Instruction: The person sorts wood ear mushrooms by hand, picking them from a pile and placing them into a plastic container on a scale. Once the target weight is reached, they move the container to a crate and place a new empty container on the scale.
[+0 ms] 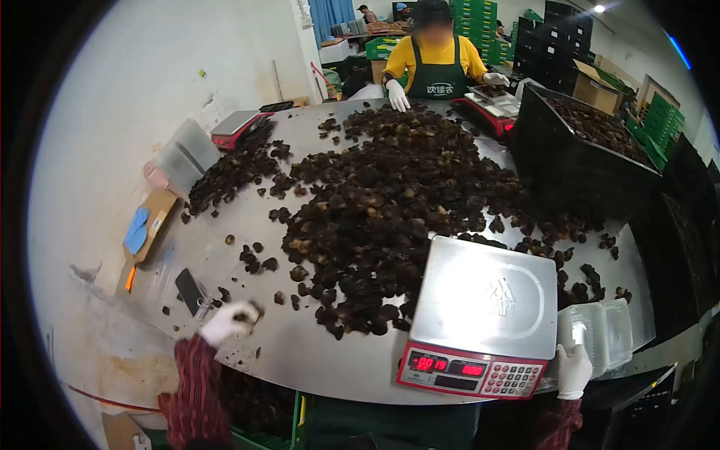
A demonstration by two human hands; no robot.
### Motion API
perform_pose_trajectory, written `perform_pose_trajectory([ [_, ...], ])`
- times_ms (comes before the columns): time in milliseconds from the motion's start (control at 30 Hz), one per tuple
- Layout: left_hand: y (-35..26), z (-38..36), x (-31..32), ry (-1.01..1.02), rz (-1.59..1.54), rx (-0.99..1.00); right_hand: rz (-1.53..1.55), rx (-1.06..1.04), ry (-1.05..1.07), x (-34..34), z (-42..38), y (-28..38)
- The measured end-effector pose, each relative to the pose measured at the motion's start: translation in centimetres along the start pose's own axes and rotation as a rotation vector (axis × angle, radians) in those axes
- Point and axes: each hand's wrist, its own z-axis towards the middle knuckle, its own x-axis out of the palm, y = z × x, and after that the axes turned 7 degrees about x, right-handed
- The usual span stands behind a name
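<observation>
My left hand (231,322), in a white glove, is closed at the table's left front, with a small dark brown piece (257,309) at its fingertips. Beside it lies a dark phone (189,291). At the right front my right hand (574,370), also gloved, grips the near edge of a clear plastic container (584,334). A red scale (484,300) with a bare metal plate stands just left of that hand; its display shows -0.019. Beyond the scale a large heap of dark brown pieces (367,202) covers the middle of the metal table (330,364).
Across the table stands a co-worker (439,64) in white gloves, beside a second scale (487,112). A black crate (585,157) of pieces leans at the right. Another scale (238,126) and stacked containers (184,157) stand at the back left. A green crate (262,435) is below.
</observation>
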Motion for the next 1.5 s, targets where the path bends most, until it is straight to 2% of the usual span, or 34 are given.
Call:
perform_pose_trajectory([
  [33, 3.1, -3.8, -0.5, 0.0, -0.008, -0.054, 0.015, 0.008, 0.005, 0.1, 0.0, -0.1],
  [100, 6.3, -10.5, -0.8, -0.022, -0.143, -0.362, 0.008, -0.001, 0.005, -0.1, 0.1, 0.1],
  [133, 7.8, -12.9, -1.1, -0.004, -0.11, -0.489, -0.002, 0.007, 0.01, -0.1, 0.1, 0.2],
  [233, 11.1, -16.8, -2.7, 0.074, -0.176, -0.878, -0.014, 0.052, 0.002, 0.2, -0.2, -0.2],
  [300, 14.3, -16.8, -3.9, 0.37, 0.296, -0.895, -0.042, -0.017, -0.012, 0.0, -0.3, -0.3],
  [333, 14.5, -15.6, -4.7, 0.378, 0.382, -0.984, -0.026, -0.011, -0.009, -0.1, -0.4, -0.4],
  [367, 12.1, -13.9, -5.2, 0.384, 0.472, -1.068, -0.024, -0.027, 0.022, -0.5, -0.5, -0.5],
  [400, 11.1, -12.0, -5.6, 0.371, 0.652, -0.968, 0.03, -0.075, 0.014, -0.5, -0.8, -1.0],
  [433, 10.4, -9.3, -5.7, 0.394, 0.675, -0.926, 0.08, -0.117, 0.004, -0.6, -1.2, -1.5],
  [500, 8.9, -2.3, -5.1, 0.116, 0.934, -0.444, 0.036, -0.053, 0.084, -2.6, -2.0, -0.7],
  [567, 1.7, 7.4, -0.2, -0.049, 0.763, 0.122, 0.059, -0.096, 0.051, -3.2, -2.7, -1.2],
  [667, -12.3, 20.6, 10.8, 0.129, 0.632, 0.682, 0.001, -0.1, 0.012, -3.8, -3.3, -0.9],
  [700, -16.1, 24.1, 14.9, 0.208, 0.582, 0.804, 0.002, -0.094, 0.009, -3.9, -3.4, -0.8],
  [733, -19.1, 27.5, 18.9, 0.284, 0.534, 0.969, -0.003, -0.09, 0.016, -4.0, -3.4, -0.8],
  [800, -25.6, 32.6, 27.8, 0.46, 0.415, 1.175, -0.012, -0.067, 0.034, -4.2, -3.2, -0.7],
  [900, -29.9, 38.6, 42.1, 0.727, 0.374, 1.502, 0.006, -0.037, 0.059, -4.0, -3.1, -0.9],
  [967, -32.2, 39.1, 49.4, 1.139, 0.585, 1.401, 0.015, -0.031, 0.102, -4.4, -2.9, -0.7],
  [1033, -31.8, 38.5, 55.0, 1.558, 0.78, 1.171, 0.007, 0.036, 0.128, -5.1, -2.5, 0.2],
  [1100, -30.5, 36.7, 55.8, 1.271, 0.982, 1.361, 0.129, -0.042, 0.088, -4.7, -2.8, -0.7],
  [1133, -29.0, 36.9, 56.2, 1.051, 0.971, 1.467, 0.125, -0.008, 0.105, -4.6, -3.0, -0.7],
  [1167, -29.2, 37.9, 56.1, 1.163, 1.045, 1.541, 0.132, 0.001, 0.106, -4.6, -2.8, -0.7],
  [1233, -28.9, 41.2, 55.0, 1.262, 1.138, 1.505, 0.092, 0.001, 0.144, -5.0, -2.6, -0.5],
  [1300, -28.6, 45.4, 52.3, 1.394, 0.953, 1.266, 0.071, 0.014, 0.186, -5.2, -2.4, -0.4],
  [1367, -25.1, 49.4, 49.2, 1.104, 0.583, 1.381, 0.059, 0.02, 0.203, -5.3, -2.4, -0.4],
  [1433, -24.7, 49.2, 44.4, 0.687, 1.028, 0.819, 0.099, 0.022, 0.184, -5.1, -2.6, -0.6],
  [1467, -23.0, 51.5, 41.5, 0.872, 1.054, 0.796, 0.13, 0.019, 0.165, -5.1, -2.7, -0.8],
  [1500, -19.9, 53.5, 38.8, 0.852, 1.151, 0.781, 0.132, 0.027, 0.164, -5.1, -2.7, -0.9],
])
